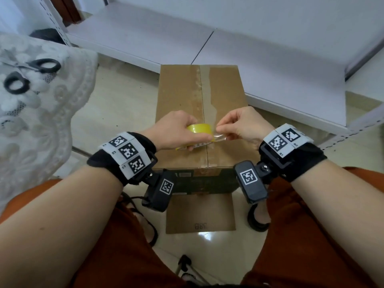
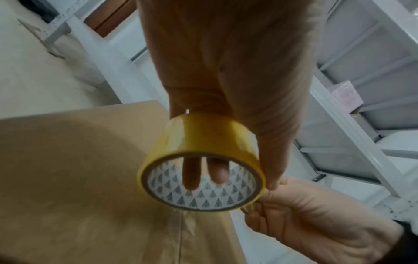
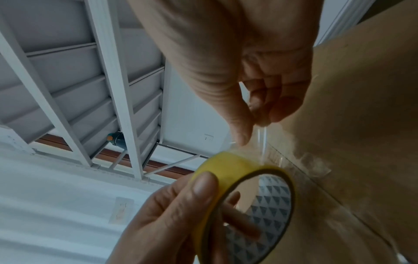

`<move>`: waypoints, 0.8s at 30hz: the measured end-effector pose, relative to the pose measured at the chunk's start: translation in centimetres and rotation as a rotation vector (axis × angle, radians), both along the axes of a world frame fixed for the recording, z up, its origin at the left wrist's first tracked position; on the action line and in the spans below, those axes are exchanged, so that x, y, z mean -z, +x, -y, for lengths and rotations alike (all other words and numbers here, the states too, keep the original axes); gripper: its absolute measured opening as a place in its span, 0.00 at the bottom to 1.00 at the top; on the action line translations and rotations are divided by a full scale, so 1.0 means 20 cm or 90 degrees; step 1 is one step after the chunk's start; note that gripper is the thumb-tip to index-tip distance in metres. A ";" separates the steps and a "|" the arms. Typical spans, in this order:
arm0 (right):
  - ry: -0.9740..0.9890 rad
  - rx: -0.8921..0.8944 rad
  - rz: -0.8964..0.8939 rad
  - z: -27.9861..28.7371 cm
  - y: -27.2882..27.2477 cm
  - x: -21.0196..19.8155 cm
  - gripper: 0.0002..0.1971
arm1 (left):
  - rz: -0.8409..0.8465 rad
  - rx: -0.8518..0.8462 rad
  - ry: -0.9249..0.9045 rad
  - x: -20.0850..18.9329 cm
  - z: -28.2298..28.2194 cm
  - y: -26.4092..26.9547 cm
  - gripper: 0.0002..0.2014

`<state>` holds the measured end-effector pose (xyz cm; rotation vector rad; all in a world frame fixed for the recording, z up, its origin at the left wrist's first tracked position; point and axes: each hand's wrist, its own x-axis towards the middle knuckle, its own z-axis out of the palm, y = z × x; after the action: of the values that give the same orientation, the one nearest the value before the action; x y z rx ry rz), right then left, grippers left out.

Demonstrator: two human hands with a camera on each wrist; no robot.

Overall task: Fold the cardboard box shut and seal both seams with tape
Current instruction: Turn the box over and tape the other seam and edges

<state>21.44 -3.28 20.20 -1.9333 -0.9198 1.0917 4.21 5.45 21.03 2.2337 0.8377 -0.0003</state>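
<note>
At frame centre we are gripping the tape roll in our left hand while our right hand fingers are pinching its free end to start a strip over the box seam.

The head view looks steeply down from above onto the brown cardboard box on the floor. Each wrist view looks close along its palm, angled up past the white metal shelving. All three share the yellow tape roll.
</note>
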 end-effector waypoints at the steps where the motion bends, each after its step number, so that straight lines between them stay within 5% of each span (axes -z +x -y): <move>1: 0.003 0.001 0.003 0.01 0.00 0.01 0.05 | 0.020 -0.003 0.009 -0.01 0.02 0.00 0.17; 12: 0.010 0.047 -0.232 0.17 0.02 0.02 0.05 | 0.092 -0.045 -0.035 -0.01 0.18 -0.02 0.14; 24: -0.004 0.075 -0.283 0.34 0.07 0.05 0.03 | -0.008 -0.053 0.051 -0.04 0.35 0.05 0.22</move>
<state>22.93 -10.12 19.19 -1.6289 -0.5500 1.3772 5.15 -1.49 21.76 2.2736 0.9526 0.0611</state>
